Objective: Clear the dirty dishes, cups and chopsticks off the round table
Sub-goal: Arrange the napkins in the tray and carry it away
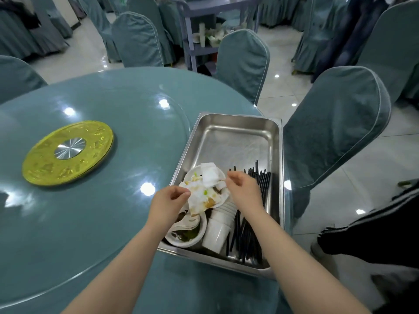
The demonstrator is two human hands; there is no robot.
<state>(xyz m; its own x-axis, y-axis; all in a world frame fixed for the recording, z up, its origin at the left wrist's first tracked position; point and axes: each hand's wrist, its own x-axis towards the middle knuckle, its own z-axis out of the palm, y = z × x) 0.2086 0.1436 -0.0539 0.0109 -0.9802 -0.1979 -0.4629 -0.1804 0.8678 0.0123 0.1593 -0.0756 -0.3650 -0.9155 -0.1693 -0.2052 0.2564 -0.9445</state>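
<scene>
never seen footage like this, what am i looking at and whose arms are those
There is no machine here. One wide camera sits on a person's head and looks down, so the two bare arms are the wearer's own.

A metal tray sits at the edge of a round table. In it lie dirty plates, a stack of white cups, a bowl and black chopsticks.

The left hand pinches the edge of the top plate. The right hand hovers over the plates with curled fingers; whether it holds anything is unclear.

A gold disc lies on the table, with covered chairs around it.
</scene>
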